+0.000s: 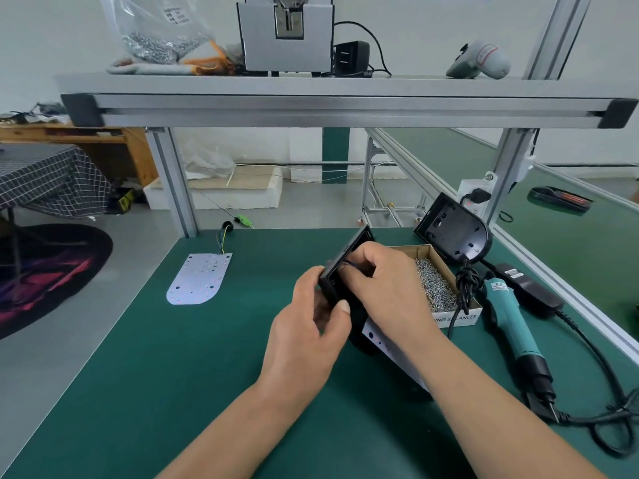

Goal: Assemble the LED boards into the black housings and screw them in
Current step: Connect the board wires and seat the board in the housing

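Left grip: my left grip (307, 326) is closed round a black plastic housing with one rounded end (331, 283), my thumb lying along its near rim.
Right grip: my right grip (377, 281) reaches into the housing's open face, fingers curled on thin blue-violet wires (348, 266) there.
Housing in hand: it is tilted up on edge over the middle of the green-matted worktop (173, 375), between both grips, with its open face towards my right.
LED board in hand: a white LED board with dark holes (377, 335) shows below my right wrist, just beside the housing's near end. The rest is hidden by my arm.
Second board: a matching white LED board with a rounded near end (198, 280) lies flat towards the worktop's left edge, and coloured leads (223, 236) run off its far end.
Second housing: another black housing (453, 233) leans upright near the far right corner, its inside facing me.
Screws: an open brown cardboard box (408, 248) of small silver screws (435, 285) sits just right of my right grip.
Driver: a teal electric screwdriver with a black cable (508, 316) lies along the right edge beside the box, and a black power brick (532, 292) lies just beyond it.
Shelf above: a grey screw feeder (285, 32) and a clear bag of screws (155, 39) stand on it.
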A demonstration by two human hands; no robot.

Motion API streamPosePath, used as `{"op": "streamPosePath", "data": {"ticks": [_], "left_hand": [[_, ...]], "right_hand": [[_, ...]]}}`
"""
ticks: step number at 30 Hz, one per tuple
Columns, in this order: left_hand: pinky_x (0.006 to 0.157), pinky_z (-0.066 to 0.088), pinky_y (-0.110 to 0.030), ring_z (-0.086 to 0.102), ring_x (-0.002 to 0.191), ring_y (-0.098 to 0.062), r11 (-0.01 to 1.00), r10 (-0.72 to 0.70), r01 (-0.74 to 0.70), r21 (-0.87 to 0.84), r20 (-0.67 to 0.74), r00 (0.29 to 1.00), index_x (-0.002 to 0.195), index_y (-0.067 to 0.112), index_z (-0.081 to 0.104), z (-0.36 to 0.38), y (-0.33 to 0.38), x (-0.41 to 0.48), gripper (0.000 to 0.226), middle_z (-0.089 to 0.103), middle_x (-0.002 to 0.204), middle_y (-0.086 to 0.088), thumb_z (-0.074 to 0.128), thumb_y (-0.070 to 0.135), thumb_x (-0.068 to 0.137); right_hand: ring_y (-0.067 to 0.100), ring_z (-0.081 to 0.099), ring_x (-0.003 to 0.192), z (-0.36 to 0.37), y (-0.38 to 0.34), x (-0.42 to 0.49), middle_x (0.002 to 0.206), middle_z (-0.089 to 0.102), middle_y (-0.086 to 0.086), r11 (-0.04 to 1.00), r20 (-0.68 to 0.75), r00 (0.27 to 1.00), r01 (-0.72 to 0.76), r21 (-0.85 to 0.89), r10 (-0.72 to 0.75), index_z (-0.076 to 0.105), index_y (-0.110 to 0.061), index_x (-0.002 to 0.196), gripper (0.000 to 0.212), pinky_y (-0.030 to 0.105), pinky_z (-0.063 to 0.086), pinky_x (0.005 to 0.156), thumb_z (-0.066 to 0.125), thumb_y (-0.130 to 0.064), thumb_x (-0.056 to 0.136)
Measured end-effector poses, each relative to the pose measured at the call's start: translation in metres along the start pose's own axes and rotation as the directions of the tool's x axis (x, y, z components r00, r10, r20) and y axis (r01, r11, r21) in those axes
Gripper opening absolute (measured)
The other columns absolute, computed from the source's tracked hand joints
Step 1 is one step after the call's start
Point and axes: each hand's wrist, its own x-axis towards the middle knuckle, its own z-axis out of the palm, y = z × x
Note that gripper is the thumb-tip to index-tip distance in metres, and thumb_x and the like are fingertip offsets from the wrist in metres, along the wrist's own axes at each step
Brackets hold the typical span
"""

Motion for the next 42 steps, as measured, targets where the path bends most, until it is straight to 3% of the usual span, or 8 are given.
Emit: {"op": "streamPosePath", "data": {"ticks": [7,14,17,19,23,27,34,42], "left_hand": [[0.08,0.049,-0.005,0.072,0.102,0.002,0.999,-0.009,0.008,-0.035,-0.037,0.999,0.13,0.058,0.045,-0.001,0.003,-0.002,0.042,0.075,0.107,0.029,0.059,0.046,0.092],[0.086,0.05,-0.011,0.068,0.109,-0.003,1.0,0.023,-0.023,0.01,-0.009,1.0,0.14,0.052,0.053,-0.01,0.003,0.005,0.048,0.07,0.113,0.023,0.062,0.056,0.093],[0.1,0.043,-0.014,0.053,0.127,-0.013,0.994,0.102,-0.099,0.045,-0.086,0.991,0.143,0.037,0.062,-0.011,0.0,0.01,0.04,0.053,0.127,0.017,0.05,0.037,0.104],[0.11,0.042,-0.022,0.052,0.135,-0.01,0.998,0.063,-0.063,0.002,-0.106,0.992,0.136,0.034,0.066,-0.011,-0.004,0.013,0.038,0.058,0.137,0.017,0.047,0.017,0.108],[0.088,0.05,-0.014,0.069,0.107,0.0,0.984,-0.134,0.12,-0.135,-0.096,0.986,0.117,0.038,0.066,-0.009,-0.007,0.017,0.028,0.076,0.11,0.021,0.06,0.013,0.108],[0.084,0.052,-0.013,0.073,0.099,-0.005,0.971,-0.121,0.103,-0.214,-0.075,0.99,0.112,0.027,0.073,-0.01,-0.008,0.02,0.019,0.079,0.103,0.012,0.063,0.012,0.107],[0.079,0.059,-0.033,0.071,0.081,-0.024,0.961,-0.1,0.089,-0.262,-0.029,0.995,0.105,0.023,0.071,-0.014,-0.009,0.022,0.015,0.075,0.084,-0.007,0.061,0.011,0.108],[0.078,0.055,-0.023,0.063,0.082,-0.012,0.972,-0.023,0.028,-0.234,0.023,0.999,0.105,0.031,0.07,-0.019,-0.006,0.017,0.01,0.069,0.088,0.005,0.061,0.026,0.103]], "right_hand": [[0.01,0.067,0.089,-0.001,-0.002,-0.004,0.085,0.074,-0.015,0.988,0.128,0.992,-0.005,0.155,-0.015,0.078,-0.027,0.085,0.009,0.037,0.053,0.081,0.077,-0.023,0.093],[0.009,0.07,0.094,0.004,0.005,-0.006,0.093,0.075,-0.013,0.981,0.088,0.996,-0.03,0.193,0.013,0.078,-0.028,0.094,0.012,0.035,0.055,0.084,0.069,-0.021,0.098],[0.004,0.07,0.088,0.001,0.007,-0.004,0.09,0.075,-0.016,0.983,0.073,0.997,-0.018,0.184,0.004,0.076,-0.032,0.093,0.016,0.016,0.048,0.073,0.066,-0.02,0.099],[0.005,0.069,0.087,0.001,0.006,-0.005,0.091,0.075,-0.016,0.987,0.092,0.996,0.002,0.163,-0.017,0.075,-0.033,0.094,0.016,0.016,0.048,0.072,0.066,-0.021,0.099],[0.008,0.07,0.087,0.005,0.005,-0.008,0.09,0.075,-0.013,0.984,0.154,0.988,-0.021,0.177,-0.007,0.076,-0.029,0.095,0.015,0.025,0.052,0.076,0.068,-0.017,0.098],[0.02,0.075,0.084,0.004,0.002,-0.01,0.086,0.076,-0.003,0.963,0.155,0.988,-0.066,0.261,0.026,0.076,-0.028,0.093,0.016,0.042,0.061,0.078,0.069,-0.015,0.098],[0.009,0.074,0.066,-0.005,-0.002,-0.01,0.075,0.075,-0.004,0.931,0.178,0.984,-0.08,0.356,0.016,0.074,-0.024,0.089,0.018,0.021,0.057,0.06,0.07,-0.009,0.098],[0.001,0.054,0.057,-0.013,-0.008,-0.005,0.063,0.065,-0.012,0.966,0.232,0.971,-0.109,0.235,0.053,0.078,-0.02,0.086,0.018,0.017,0.042,0.054,0.07,-0.01,0.099]]}}
